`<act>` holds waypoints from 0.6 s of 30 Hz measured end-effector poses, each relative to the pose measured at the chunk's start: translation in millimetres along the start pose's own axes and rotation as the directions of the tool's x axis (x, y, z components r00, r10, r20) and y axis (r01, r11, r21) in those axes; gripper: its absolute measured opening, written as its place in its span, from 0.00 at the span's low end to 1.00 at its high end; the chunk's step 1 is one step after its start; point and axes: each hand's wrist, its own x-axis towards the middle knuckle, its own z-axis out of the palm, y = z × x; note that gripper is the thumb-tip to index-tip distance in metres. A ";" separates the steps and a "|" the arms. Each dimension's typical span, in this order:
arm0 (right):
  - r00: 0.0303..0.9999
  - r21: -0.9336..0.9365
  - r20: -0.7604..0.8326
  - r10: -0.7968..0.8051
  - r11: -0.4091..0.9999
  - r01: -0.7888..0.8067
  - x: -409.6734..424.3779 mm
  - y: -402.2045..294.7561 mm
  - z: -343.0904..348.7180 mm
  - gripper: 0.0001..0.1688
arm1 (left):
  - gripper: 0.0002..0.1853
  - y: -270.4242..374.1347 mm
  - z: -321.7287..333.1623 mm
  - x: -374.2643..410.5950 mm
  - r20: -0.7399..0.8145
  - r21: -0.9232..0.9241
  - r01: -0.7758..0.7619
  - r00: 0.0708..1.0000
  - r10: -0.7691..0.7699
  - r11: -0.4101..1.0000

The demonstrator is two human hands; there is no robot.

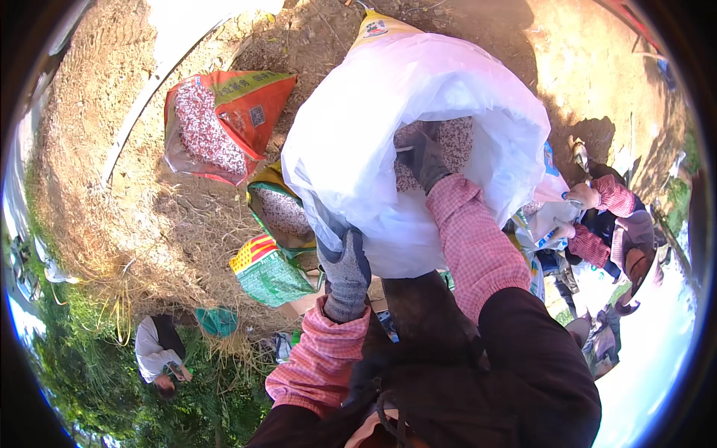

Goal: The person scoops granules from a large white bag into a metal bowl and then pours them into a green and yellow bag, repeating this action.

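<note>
A large white plastic liner bag (347, 140) stands open before me, holding mottled pinkish-white granules (456, 140). My left hand (344, 269), in a grey knit work glove, pinches the bag's near-left rim. Through the mouth reaches my right hand (425, 162), also gloved, down at the granules. Its fingers are dark and blurred, and whether they hold anything is unclear. A yellow printed sack corner (381, 27) shows beyond the liner.
Left of the liner lie a red printed sack (255, 117) and a green-and-yellow sack (280, 213), both with similar granules. A co-worker's gloved hand (582, 196) holds another bag at right. A person (159, 347) is at lower left, near a teal container (217, 321).
</note>
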 end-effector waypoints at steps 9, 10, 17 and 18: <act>1.000 0.165 -0.004 -0.005 0.986 0.005 -26.4 -16.3 -4.7 0.11 | 0.29 11.2 -9.4 -13.7 0.163 0.141 -0.186 0.973 0.163 0.972; 0.998 0.182 0.054 -0.019 0.983 0.009 -31.8 -16.2 -21.8 0.11 | 0.30 20.3 -10.6 -21.0 0.194 0.143 -0.183 0.969 0.153 0.973; 0.992 0.325 -0.123 -0.039 0.943 0.077 -94.2 -4.4 -22.9 0.11 | 0.28 15.3 -93.4 -67.7 0.128 0.157 -0.219 0.971 0.200 0.963; 0.989 0.387 -0.146 -0.027 0.918 0.082 -109.8 -7.2 -22.0 0.12 | 0.28 13.8 -103.9 -73.4 0.126 0.117 -0.233 0.968 0.219 0.965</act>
